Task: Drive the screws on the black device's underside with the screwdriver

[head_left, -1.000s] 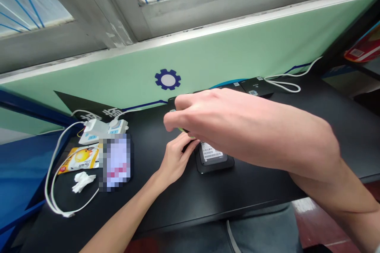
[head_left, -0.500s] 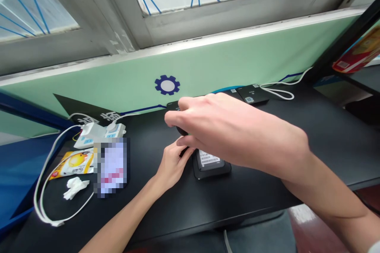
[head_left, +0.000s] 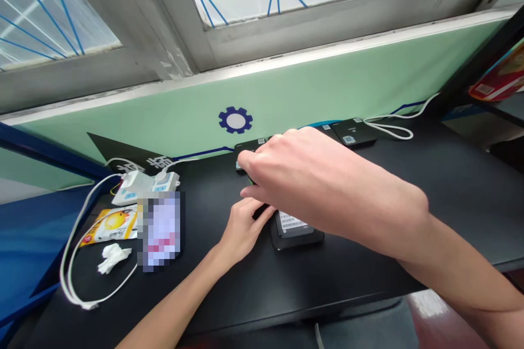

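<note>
A hard drive (head_left: 292, 222) with a white printed label lies in a black case (head_left: 297, 242) on the black desk. My left hand (head_left: 242, 223) is closed at the case's left edge, thumb and fingers drawn together; the fingertips are partly hidden. Over the drive arches my right hand (head_left: 303, 169), closed around what looks like a screwdriver (head_left: 250, 179). Only a bit of its dark and green handle shows below the curled fingers, and its tip is out of sight. My right hand covers the far part of the drive.
Flat black boxes (head_left: 354, 133) stand along the green wall. At the left are a white power strip (head_left: 166, 181) with cables, a yellow snack packet (head_left: 110, 224), crumpled tissue (head_left: 113, 257) and a blurred-out phone-like object (head_left: 161, 232). A looped white cable (head_left: 393, 130) lies at back right.
The whole scene has shifted slightly right and down as the camera moved. My right hand has turned a little over the drive; my left hand keeps its place at the case.
</note>
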A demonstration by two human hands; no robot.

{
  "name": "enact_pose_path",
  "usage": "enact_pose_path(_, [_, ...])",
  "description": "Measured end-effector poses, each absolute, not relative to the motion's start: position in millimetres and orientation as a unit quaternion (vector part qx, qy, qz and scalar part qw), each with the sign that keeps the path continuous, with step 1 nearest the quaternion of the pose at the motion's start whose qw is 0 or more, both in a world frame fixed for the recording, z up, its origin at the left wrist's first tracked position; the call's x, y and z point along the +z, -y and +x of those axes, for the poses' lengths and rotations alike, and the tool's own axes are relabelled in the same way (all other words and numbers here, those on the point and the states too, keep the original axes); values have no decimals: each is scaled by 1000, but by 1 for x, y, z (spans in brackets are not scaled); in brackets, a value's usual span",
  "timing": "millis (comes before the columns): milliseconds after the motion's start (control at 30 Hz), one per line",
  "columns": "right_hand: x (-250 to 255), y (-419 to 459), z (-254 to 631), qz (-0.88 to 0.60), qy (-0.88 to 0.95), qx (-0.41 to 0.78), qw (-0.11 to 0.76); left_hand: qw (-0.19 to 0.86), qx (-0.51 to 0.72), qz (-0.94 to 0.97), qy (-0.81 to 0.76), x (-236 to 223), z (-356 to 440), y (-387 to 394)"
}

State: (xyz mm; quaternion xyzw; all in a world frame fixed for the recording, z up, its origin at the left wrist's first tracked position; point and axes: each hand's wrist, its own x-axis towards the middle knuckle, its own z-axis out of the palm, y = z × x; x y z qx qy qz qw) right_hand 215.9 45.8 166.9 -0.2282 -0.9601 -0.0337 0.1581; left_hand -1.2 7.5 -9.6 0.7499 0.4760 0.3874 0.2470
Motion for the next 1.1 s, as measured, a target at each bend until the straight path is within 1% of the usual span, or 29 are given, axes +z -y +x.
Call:
enact_pose_path(100, [165,-43,226,-208,958,-39,192,246,382,752,-478,-6,-1,-6])
enact_pose_path(167, [167,-41,232,-184,961,-14,205,252,387,749,-475,-2,1,-5])
enact_pose_path(300, [172,-38,233,-182,965,39,184,270,386,738,-482,0,4,-5])
enact_pose_path(500, [165,-44,225,-205,957,-56,198,259,389,741,-482,-6,0,-9])
enact_pose_path(600, [163,-46,229,-210,957,-49,193,257,396,742,-476,-7,0,-11])
enact_pose_path(733, [168,-45,232,-193,963,17,188,261,399,743,-470,-4,2,-10])
enact_pose_path(800, [170,-45,231,-191,964,32,181,262,399,745,-466,-3,3,-9])
enact_pose_path(1000, [162,-47,226,-213,955,-50,201,257,399,751,-460,-8,1,-9])
enact_pose_path(1100, [163,-45,228,-202,956,-43,207,256,401,751,-458,-7,1,-10])
